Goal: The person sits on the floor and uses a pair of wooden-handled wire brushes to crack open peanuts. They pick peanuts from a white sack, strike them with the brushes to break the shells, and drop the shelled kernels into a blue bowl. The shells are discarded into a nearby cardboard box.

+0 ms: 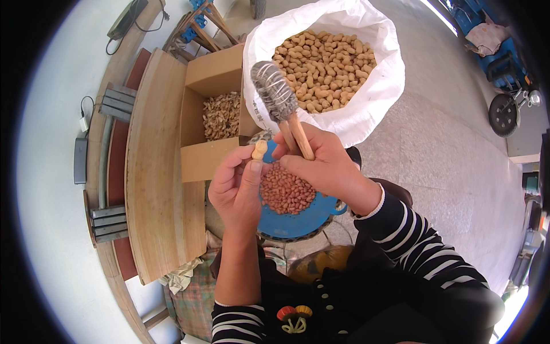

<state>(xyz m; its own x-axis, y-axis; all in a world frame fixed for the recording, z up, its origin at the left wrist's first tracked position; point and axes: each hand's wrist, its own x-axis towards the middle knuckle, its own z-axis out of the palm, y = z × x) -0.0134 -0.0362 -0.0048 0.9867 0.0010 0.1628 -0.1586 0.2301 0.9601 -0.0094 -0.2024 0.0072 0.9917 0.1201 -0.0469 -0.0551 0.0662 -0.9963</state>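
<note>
My left hand [238,185] pinches an unshelled peanut [259,150] between thumb and fingertips. In my right hand [326,165] are the wooden handles of a tong-like tool [300,137], whose far end is wrapped in grey material wound with pale wire or cord. Both hands are above a blue plastic basin [283,225] holding a heap of shelled reddish peanuts [288,191]. Beyond them stands a white woven sack [386,81] of unshelled peanuts [326,64]. Left of the sack, an open cardboard box [208,159] contains peanut shells [221,116].
A long wooden board [159,172] lies along the left side, near the wall. Behind the box is a wooden frame with blue bindings [200,28]. A checkered cloth [193,301] hangs at the lower left. A wheeled vehicle's wheel [503,115] shows at the right.
</note>
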